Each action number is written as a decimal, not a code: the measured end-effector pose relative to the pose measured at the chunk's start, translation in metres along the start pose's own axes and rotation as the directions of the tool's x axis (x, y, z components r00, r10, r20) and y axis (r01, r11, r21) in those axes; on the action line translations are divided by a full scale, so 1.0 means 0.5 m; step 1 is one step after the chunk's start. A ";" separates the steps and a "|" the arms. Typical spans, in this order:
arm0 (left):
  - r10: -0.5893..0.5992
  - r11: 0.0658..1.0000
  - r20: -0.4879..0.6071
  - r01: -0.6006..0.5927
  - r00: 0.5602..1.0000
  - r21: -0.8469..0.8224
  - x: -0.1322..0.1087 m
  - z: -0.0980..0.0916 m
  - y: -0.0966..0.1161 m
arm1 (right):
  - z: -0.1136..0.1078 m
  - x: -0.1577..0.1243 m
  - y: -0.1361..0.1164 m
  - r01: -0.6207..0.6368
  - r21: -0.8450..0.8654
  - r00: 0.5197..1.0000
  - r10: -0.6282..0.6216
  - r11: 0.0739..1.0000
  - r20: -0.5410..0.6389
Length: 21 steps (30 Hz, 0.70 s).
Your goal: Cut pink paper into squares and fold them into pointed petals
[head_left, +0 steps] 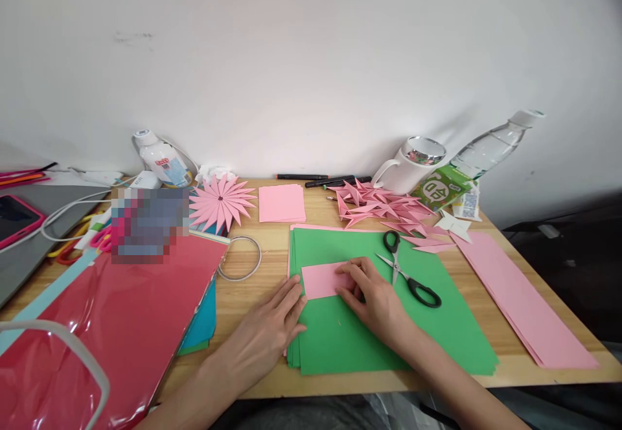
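Note:
A small pink paper rectangle lies on a stack of green paper sheets. My right hand has its fingers curled and pinched at the right end of the pink piece, covering that end. Flat beside its left edge rests my left hand, fingers stretched out over the edge of the green stack. Black-handled scissors lie part open on the green paper, just beyond my right hand.
Behind are square pink sheets, a pink paper flower, folded pink pieces, pens and a white mug. Long pink strips lie right; a red plastic-covered pack and a metal ring lie left.

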<state>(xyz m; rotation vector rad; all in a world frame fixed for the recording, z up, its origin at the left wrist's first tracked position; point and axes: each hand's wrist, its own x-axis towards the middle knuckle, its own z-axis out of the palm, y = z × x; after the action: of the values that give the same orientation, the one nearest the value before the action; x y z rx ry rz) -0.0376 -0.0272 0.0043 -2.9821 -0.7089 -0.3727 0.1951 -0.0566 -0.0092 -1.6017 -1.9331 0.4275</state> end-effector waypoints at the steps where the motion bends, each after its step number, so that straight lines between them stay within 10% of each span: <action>1: 0.004 1.000 0.001 -0.004 1.000 0.021 -0.002 0.002 0.003 | -0.003 0.002 0.001 -0.009 0.030 1.000 0.009 1.000 0.008; 14: -0.070 0.988 0.024 0.072 0.997 -0.137 -0.012 -0.003 0.015 | -0.047 0.037 0.002 -0.003 -0.111 0.984 0.022 0.994 0.174; 21: -0.475 0.737 -0.021 0.385 0.880 -0.555 0.006 0.001 0.017 | -0.058 0.042 -0.019 -0.200 -0.024 0.932 0.198 0.979 0.303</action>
<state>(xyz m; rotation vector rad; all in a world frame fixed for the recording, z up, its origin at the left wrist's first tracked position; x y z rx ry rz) -0.0310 -0.0331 0.0047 -3.1773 -1.5144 -0.9825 0.2035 -0.0418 0.0237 -1.8231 -1.9884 0.8057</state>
